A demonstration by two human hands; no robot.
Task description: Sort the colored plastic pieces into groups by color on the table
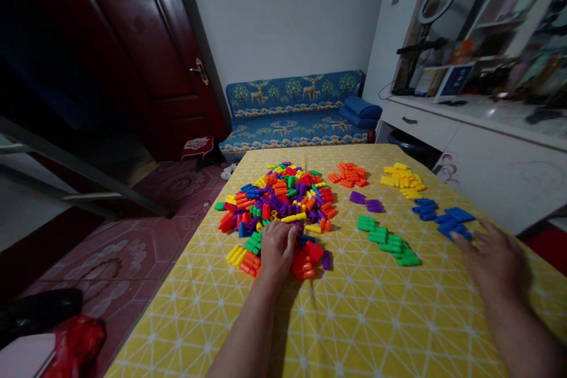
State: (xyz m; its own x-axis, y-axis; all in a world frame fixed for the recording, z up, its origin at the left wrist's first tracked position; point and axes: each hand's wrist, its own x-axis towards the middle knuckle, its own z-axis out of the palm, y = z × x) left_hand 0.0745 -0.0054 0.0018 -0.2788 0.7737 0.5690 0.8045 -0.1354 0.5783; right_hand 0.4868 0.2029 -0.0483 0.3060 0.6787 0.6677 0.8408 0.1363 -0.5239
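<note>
A mixed pile of plastic bullet-shaped building blocks [266, 204] in several colours lies on the left half of the table. My left hand [278, 245] rests on the near side of this pile with its fingers curled down among the blocks; whatever it grips is hidden beneath. Over at the right, my right hand [498, 260] has its thumb and fingers apart beside a group of blue blocks [449, 221], the thumb close to the nearest one. A row of green blocks [387, 242] lies between the two hands.
Separate groups of orange blocks [349, 174], yellow blocks [403, 179] and purple blocks [367, 201] lie farther back on the yellow patterned tablecloth [354, 319]. Beyond the table stands a blue sofa [292, 112]. A white dresser [496, 165] is at the right.
</note>
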